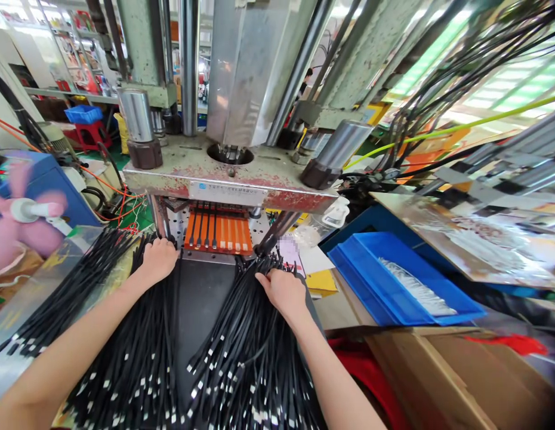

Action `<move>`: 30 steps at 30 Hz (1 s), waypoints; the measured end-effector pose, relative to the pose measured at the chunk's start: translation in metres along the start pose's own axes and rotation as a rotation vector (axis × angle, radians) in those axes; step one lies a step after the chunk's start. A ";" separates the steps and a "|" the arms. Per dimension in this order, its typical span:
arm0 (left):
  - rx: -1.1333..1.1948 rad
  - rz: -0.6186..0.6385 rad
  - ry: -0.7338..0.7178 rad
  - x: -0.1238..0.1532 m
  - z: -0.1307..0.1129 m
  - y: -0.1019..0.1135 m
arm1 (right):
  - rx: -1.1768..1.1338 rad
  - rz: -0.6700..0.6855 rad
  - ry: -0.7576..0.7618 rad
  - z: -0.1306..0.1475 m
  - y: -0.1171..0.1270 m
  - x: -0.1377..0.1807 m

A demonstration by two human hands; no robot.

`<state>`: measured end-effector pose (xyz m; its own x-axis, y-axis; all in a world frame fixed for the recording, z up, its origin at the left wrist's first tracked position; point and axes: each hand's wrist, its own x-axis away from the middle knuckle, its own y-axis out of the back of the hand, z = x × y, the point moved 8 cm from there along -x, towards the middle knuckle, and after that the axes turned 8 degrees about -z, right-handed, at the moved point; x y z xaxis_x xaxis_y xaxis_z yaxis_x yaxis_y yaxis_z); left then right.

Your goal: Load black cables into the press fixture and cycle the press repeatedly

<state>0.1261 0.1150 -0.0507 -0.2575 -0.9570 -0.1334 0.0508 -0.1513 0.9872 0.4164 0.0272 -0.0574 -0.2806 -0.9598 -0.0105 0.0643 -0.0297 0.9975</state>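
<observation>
My left hand (pixel 160 260) is at the top of the left bundle of black cables (pixel 145 334), its fingers curled in around a cable there. Across the bench, my right hand (pixel 284 289) is closed at the upper end of the right cable bundle (pixel 241 322), with the thumb pointing left; its fingertips are partly hidden. Small silvery connectors tip the cables' lower ends. Between and beyond both hands, under the press (pixel 233 173), lies an orange slotted mould plate (pixel 219 232). Black cables lie in its left slots, while pale pieces show in the right slots.
Another cable bundle (pixel 76 286) lies at far left, near a pink fan (pixel 24 209). Blue trays (pixel 407 280), one with pale small parts, stand right. Steel guide posts (pixel 281 233) flank the mould plate. Cardboard (pixel 465 370) is at lower right; hoses hang at upper right.
</observation>
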 end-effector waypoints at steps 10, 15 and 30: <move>0.204 -0.090 0.062 -0.003 0.023 0.008 | -0.453 -0.116 -0.104 -0.017 -0.004 -0.002; 0.738 -0.222 0.000 0.010 0.024 0.055 | -0.606 -0.368 -0.061 -0.012 0.029 0.010; 1.613 0.106 -0.137 0.013 -0.071 0.138 | -1.284 -0.252 0.485 0.110 0.108 0.048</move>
<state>0.1982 0.0644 0.0773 -0.4030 -0.9043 -0.1412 -0.9152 0.3979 0.0636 0.3049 0.0082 0.0571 -0.0768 -0.8823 -0.4643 0.9592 -0.1925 0.2072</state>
